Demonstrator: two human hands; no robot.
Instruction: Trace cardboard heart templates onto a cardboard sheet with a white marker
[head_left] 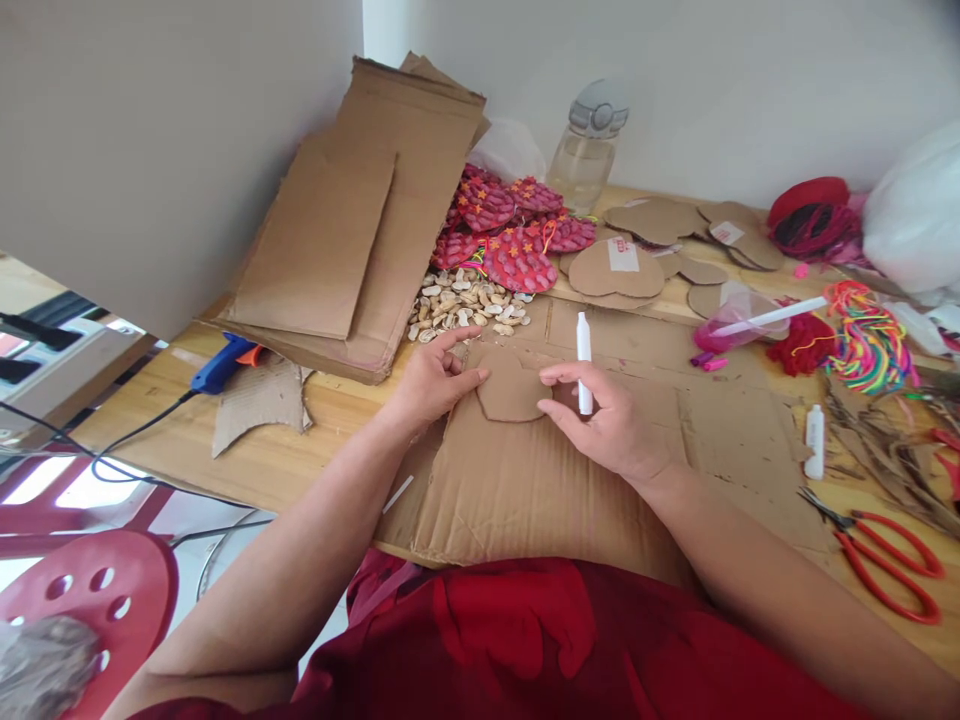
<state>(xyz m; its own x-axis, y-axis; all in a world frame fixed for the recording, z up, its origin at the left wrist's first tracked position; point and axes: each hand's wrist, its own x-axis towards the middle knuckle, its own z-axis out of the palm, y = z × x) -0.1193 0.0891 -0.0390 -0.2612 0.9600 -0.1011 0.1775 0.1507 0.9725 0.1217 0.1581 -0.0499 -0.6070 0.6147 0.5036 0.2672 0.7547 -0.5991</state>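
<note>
A heart-shaped cardboard piece (510, 388) lies on a larger corrugated cardboard sheet (517, 490) in front of me. My left hand (437, 380) rests at its left edge, thumb on the piece and index finger stretched out apart from it. On the other side, my right hand (607, 425) has its fingertips at the heart's right edge. A white marker-like tube (584, 345) stands nearly upright among the right hand's fingers; its exact hold is partly hidden. Just beyond the left hand is a pile of peanut shells (469, 303).
Behind are decorated red hearts (521, 258), a water bottle (585, 150) and cut cardboard hearts (615, 268). Stacked cardboard (322, 240) and a blue glue gun (219, 366) with its cord are at left. Red-handled scissors (889, 560), a white tube (815, 445) and colourful yarn (870, 345) lie right.
</note>
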